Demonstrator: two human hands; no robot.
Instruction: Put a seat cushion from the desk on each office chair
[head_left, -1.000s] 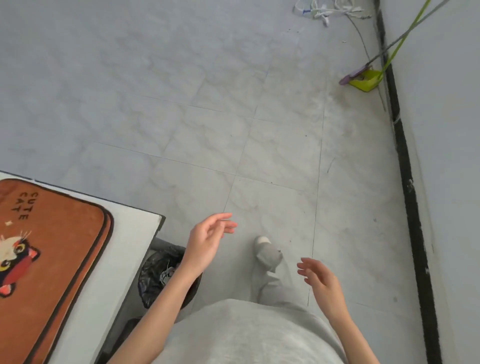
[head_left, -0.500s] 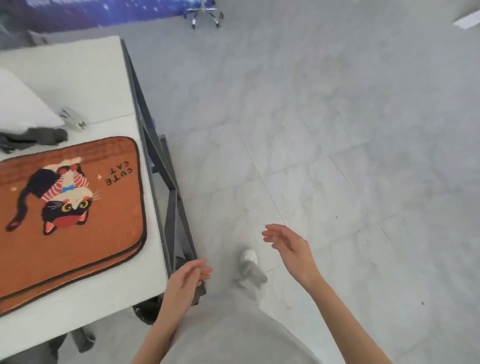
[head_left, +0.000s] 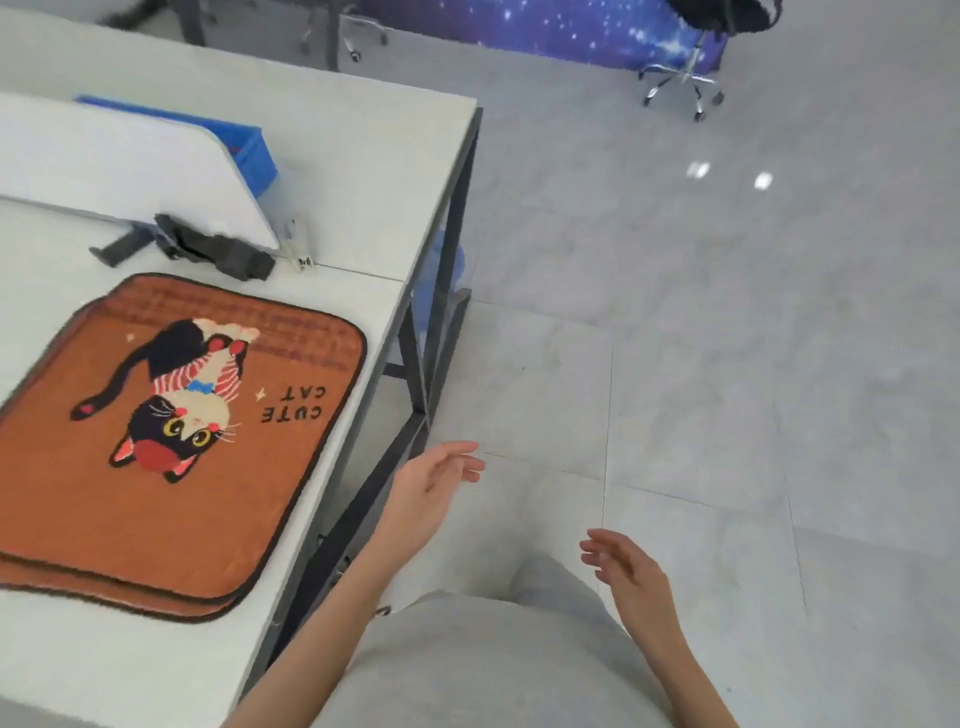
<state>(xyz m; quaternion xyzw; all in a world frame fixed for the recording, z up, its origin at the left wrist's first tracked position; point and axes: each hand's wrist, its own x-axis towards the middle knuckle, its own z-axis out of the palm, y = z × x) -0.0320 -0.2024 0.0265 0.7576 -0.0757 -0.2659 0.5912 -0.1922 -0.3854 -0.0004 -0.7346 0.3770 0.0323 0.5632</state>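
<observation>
Item: seat cushions (head_left: 156, 441), two, stacked. Orange-brown plush with dark piping; the top one bears a black cat motif and the words "CUTE CAT", printed upside down to the viewer. The lower cushion shows only as an edge along the near side. Location: on the white desk (head_left: 363, 171), at 9 o'clock in the view, close to the desk's right edge.

Item: left hand (head_left: 426, 493). Bare, empty, fingers loosely spread and slightly curled, palm turned inward. Location: centre of view, over the floor just off the desk's near corner, near the stack but not touching it.

Item: right hand (head_left: 628, 577). Bare, empty, fingers spread. Location: 5 o'clock, over the grey tiled floor (head_left: 727, 364), well apart from the left hand.

Item: white divider panel (head_left: 130, 171), upright on the desk at 10 o'clock, with a blue bin (head_left: 249, 150) behind it and a dark strap-like object (head_left: 208, 249) lying at its foot, just beyond the cushions.

Item: office chair (head_left: 691, 78), chrome wheeled base and dark seat partly cut off. Location: 1 o'clock, far across the floor, before a starry blue wall panel (head_left: 545, 26).

Item: grey garment (head_left: 493, 665) of the person, 6 o'clock.
</observation>
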